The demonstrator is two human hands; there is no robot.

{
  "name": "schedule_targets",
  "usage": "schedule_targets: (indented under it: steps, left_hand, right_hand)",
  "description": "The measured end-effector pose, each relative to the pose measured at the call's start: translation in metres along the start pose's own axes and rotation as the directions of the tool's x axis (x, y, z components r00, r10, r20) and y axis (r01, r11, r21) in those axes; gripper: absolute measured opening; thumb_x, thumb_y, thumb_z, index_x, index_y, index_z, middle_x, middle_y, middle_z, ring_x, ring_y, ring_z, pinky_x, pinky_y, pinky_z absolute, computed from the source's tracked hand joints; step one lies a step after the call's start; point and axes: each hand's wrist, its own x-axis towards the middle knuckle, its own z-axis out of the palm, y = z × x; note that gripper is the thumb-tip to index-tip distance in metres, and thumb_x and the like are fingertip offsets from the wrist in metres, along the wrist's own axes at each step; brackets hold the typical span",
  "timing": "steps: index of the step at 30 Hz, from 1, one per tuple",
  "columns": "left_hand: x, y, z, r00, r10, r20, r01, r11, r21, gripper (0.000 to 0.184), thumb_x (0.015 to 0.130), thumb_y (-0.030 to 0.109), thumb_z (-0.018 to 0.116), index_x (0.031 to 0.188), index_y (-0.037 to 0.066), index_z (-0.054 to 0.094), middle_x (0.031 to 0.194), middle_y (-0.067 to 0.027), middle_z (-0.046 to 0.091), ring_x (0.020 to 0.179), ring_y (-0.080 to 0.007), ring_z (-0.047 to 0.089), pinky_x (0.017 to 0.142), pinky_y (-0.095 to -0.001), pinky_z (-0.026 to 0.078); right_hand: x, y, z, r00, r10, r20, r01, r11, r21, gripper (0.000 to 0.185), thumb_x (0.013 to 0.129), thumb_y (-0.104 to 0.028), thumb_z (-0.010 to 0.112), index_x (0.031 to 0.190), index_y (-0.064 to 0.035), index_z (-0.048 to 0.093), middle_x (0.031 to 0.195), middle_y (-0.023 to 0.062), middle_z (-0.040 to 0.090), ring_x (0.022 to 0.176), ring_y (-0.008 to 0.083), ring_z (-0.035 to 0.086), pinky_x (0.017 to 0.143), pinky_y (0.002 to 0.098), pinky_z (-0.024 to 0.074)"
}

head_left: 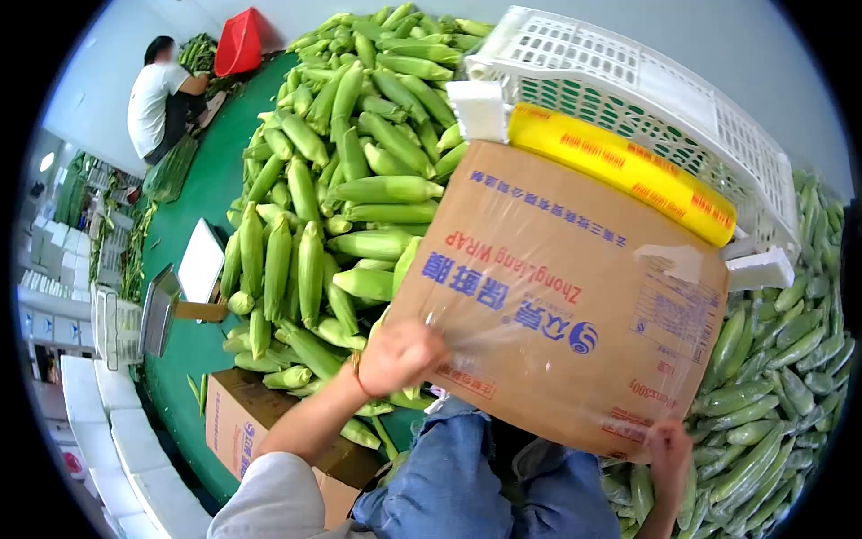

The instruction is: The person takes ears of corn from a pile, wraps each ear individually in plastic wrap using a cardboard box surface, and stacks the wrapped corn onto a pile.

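A clear sheet of cling film (539, 269) lies stretched over a flat cardboard carton (620, 350) printed in blue and red. It comes from the yellow cling film roll (620, 171) resting between white foam blocks at the carton's far edge. My left hand (404, 357), a red band at its wrist, is closed on the film at the near left corner. At the near right corner my right hand (669, 445) is also closed, fingers curled at the film's edge. No corn lies on the carton.
A big heap of green corn (359, 162) rises on the left, and wrapped corn (754, 404) is piled on the right. Behind the roll stands a white plastic crate (628, 72). Also here are a scale (162, 310), an open carton (238, 422) and a crouching person (162, 103).
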Motion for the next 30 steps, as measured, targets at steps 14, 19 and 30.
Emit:
schedule_targets:
  steps: [14, 19, 30]
  left_hand:
    - [-0.200, -0.172, -0.039, 0.097, -0.884, -0.457, 0.962, 0.201, -0.185, 0.062, 0.086, 0.020, 0.069, 0.140, 0.003, 0.042, 0.124, -0.0167, 0.054, 0.109, -0.0290, 0.056, 0.094, -0.0401, 0.046]
    - [-0.034, -0.034, -0.046, 0.677, -0.687, -0.264, 0.637, 0.727, -0.257, 0.053, 0.082, 0.011, 0.070, 0.132, 0.003, 0.052, 0.131, -0.0133, 0.056, 0.113, -0.0228, 0.058, 0.090, -0.0306, 0.048]
    - [0.110, 0.052, 0.064, 0.908, 0.089, 0.409, -0.036, 0.990, -0.135, 0.045, 0.079, 0.028, 0.070, 0.122, 0.016, 0.061, 0.116, -0.0068, 0.062, 0.099, -0.0244, 0.061, 0.079, -0.0375, 0.051]
  right_hand:
    - [-0.011, -0.004, 0.025, 0.998, -0.007, 0.067, 0.020, 0.982, -0.188, 0.008, 0.092, -0.010, 0.057, 0.093, -0.0018, 0.058, 0.069, 0.0111, 0.060, 0.061, 0.0245, 0.060, 0.059, 0.0333, 0.0468]
    - [-0.008, -0.015, 0.033, 0.999, 0.014, 0.037, -0.005, 0.974, -0.225, 0.010, 0.094, -0.010, 0.055, 0.091, -0.0013, 0.058, 0.067, 0.0077, 0.059, 0.059, 0.0169, 0.058, 0.056, 0.0313, 0.0456]
    - [-0.005, -0.068, 0.029, 0.957, -0.183, -0.224, 0.264, 0.871, 0.415, 0.028, 0.087, -0.015, 0.063, 0.111, -0.0025, 0.056, 0.100, 0.0128, 0.067, 0.095, 0.0330, 0.064, 0.084, 0.0399, 0.0478]
